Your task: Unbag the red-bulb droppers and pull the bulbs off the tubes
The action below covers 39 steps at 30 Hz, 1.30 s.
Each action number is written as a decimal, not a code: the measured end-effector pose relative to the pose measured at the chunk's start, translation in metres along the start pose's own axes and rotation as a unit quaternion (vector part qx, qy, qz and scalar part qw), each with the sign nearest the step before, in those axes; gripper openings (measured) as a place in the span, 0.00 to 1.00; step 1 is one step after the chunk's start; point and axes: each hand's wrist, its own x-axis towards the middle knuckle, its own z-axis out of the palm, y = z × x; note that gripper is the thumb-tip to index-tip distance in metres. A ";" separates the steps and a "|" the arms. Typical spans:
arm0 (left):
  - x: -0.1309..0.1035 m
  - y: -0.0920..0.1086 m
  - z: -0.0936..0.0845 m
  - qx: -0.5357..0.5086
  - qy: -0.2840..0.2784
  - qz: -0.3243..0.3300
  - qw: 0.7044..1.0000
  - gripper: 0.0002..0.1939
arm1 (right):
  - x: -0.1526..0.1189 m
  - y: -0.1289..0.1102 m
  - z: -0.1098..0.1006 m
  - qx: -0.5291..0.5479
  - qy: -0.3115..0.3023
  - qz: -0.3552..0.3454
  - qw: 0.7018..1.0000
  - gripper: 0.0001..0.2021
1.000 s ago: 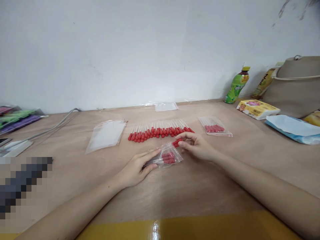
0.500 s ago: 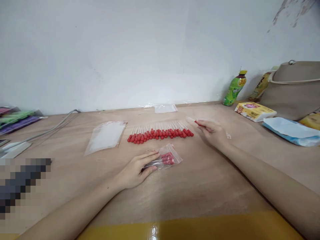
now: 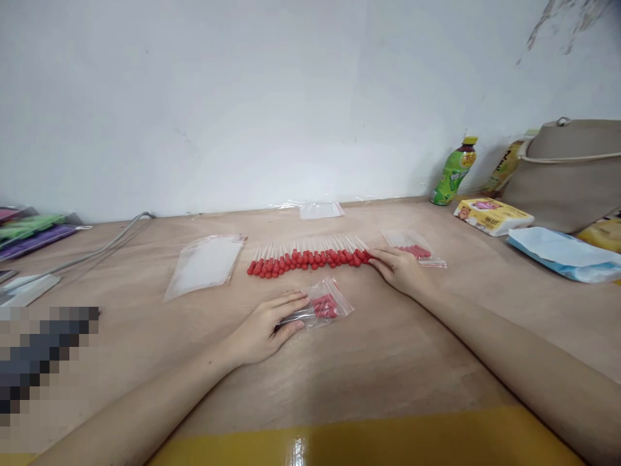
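Wall (image 3: 242, 116) behind tabletop (image 3: 359, 369). Left hand (image 3: 268, 329), half-curled, held stick bag (image 3: 326, 305), six o'clock of loose stick row (image 3: 310, 259). Right hand (image 3: 403, 270), nearly closed, reached row's three-o'clock end, hold unclear. Packed bag (image 3: 420, 250) lay farther three o'clock; row remained unbagged.

The right hand (image 3: 400, 268) touches the right end of the red-tipped stick row (image 3: 317, 258); in front of the row, the left hand (image 3: 264, 327) holds a filled bag (image 3: 326, 305); flat bags (image 3: 206, 265) lie left of the row.
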 end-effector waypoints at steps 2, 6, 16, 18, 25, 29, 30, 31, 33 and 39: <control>0.000 0.000 0.000 0.000 0.000 -0.003 1.000 0.21 | 0.000 -0.002 -0.002 -0.008 -0.014 0.016 1.000 0.15; -0.001 -0.001 0.001 0.002 -0.002 -0.009 1.000 0.21 | 0.002 -0.003 -0.004 -0.018 -0.026 0.038 0.999 0.20; 0.000 0.000 -0.002 0.003 -0.008 0.001 1.000 0.21 | 0.002 0.000 -0.002 0.009 -0.008 0.043 0.999 0.24; 0.000 0.001 -0.003 0.003 -0.007 0.002 1.000 0.20 | 0.002 -0.001 -0.003 0.016 -0.011 0.044 0.999 0.24; 0.000 0.000 -0.002 0.002 -0.004 0.004 1.000 0.21 | 0.004 -0.001 -0.004 0.016 -0.020 0.047 0.999 0.24; 0.000 -0.001 -0.002 0.001 0.004 0.014 1.000 0.20 | 0.005 -0.009 -0.010 0.034 0.029 0.038 0.998 0.21; 0.000 -0.001 -0.002 0.000 0.007 0.015 1.000 0.20 | 0.005 -0.015 -0.012 0.045 0.051 0.034 0.997 0.18; 0.000 -0.001 -0.002 0.000 0.008 0.014 1.000 0.21 | 0.004 -0.022 -0.013 0.060 0.066 0.028 0.996 0.15; 0.000 -0.001 -0.002 0.000 0.005 0.011 1.000 0.21 | 0.003 -0.042 -0.015 0.110 0.041 0.010 0.993 0.08; 0.000 -0.001 -0.002 0.003 -0.029 0.005 1.000 0.21 | -0.002 -0.094 -0.006 0.215 -0.156 -0.056 0.962 0.07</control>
